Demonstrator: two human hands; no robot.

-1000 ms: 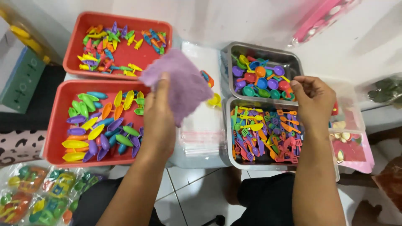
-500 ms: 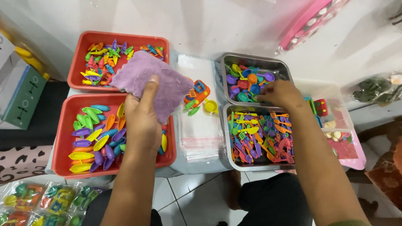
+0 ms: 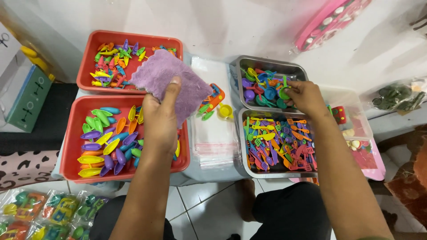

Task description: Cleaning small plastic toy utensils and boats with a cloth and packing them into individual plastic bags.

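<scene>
My left hand (image 3: 161,118) holds a purple cloth (image 3: 171,82) above the near red tray (image 3: 71,146), which is filled with colourful toy boats. My right hand (image 3: 304,95) reaches into the far metal tray (image 3: 267,64) of small coloured toy cups and pinches a green toy cup (image 3: 283,92). Below it, the near metal tray (image 3: 242,146) holds many toy spoons and forks. A few loose toys, an orange piece (image 3: 215,97) and a yellow cup (image 3: 225,110), lie on a stack of clear plastic bags (image 3: 215,138) between the trays.
A far red tray (image 3: 86,66) holds small coloured toys. A clear plastic box (image 3: 356,120) with toy pieces stands right of the metal trays. Filled toy packets (image 3: 40,215) lie at the bottom left. A pink packaged toy (image 3: 329,20) leans at the top right.
My left hand has lifted the purple cloth further up and left, uncovering the loose toys. My right hand moved from the near metal tray to the far one and took hold of a green cup.
</scene>
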